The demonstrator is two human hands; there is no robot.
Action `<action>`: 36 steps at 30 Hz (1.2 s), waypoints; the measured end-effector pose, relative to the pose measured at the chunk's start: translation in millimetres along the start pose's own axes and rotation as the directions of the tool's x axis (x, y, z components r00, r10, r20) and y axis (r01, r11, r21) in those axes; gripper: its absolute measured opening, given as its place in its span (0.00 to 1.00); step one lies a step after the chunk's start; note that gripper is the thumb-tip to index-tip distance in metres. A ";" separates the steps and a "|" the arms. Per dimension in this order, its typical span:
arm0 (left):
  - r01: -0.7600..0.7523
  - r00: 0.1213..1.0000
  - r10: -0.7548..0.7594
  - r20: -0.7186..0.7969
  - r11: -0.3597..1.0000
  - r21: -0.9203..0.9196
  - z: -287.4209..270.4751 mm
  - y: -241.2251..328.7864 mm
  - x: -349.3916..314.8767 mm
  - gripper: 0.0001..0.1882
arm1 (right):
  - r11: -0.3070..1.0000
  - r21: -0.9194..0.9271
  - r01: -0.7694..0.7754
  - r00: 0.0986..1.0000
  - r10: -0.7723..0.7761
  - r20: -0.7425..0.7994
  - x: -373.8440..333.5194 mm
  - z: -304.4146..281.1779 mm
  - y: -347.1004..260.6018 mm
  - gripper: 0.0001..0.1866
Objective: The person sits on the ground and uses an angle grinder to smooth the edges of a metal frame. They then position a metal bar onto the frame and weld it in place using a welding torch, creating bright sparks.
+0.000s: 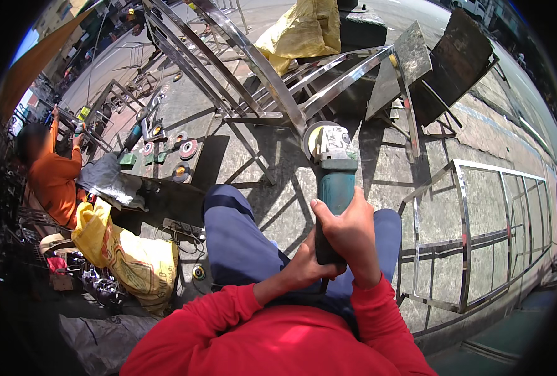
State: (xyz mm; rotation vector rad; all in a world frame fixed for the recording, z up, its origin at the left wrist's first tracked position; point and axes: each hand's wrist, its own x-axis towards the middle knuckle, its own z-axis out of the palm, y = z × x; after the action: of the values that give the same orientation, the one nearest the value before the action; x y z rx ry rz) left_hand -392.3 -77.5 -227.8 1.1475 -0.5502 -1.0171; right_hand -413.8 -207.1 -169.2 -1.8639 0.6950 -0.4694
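Note:
A teal and black angle grinder (338, 188) points away from me, held in both hands. My right hand (348, 232) wraps round its body with the thumb on top. Lower down, my left hand (308, 260) closes round the rear of the black handle. The grinder's pale disc (316, 139) is at the corner of a shiny metal frame (291, 109); whether it touches the metal I cannot tell. The frame's square tubes stretch up and away to the far left.
At right lies another welded metal frame (463, 238). Several grinding discs (189, 148) and a second grinder (133, 136) lie on the ground at left. A person in orange (56, 178) works there, beside a yellow sack (125, 250). Metal sheets (403, 69) lean at the far right.

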 end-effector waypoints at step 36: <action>0.015 0.988 -0.024 -0.153 0.998 -0.058 3.1 6.1 16.3 0.35 | 0.998 0.039 0.040 0.998 -0.042 0.046 28.1 -2.7 -2.0 0.30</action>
State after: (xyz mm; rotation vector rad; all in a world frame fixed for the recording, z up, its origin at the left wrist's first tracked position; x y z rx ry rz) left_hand -385.0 -92.9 -223.2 1.1718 -0.3855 -0.9462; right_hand -393.7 -226.9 -166.3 -1.8502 0.6140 -0.4611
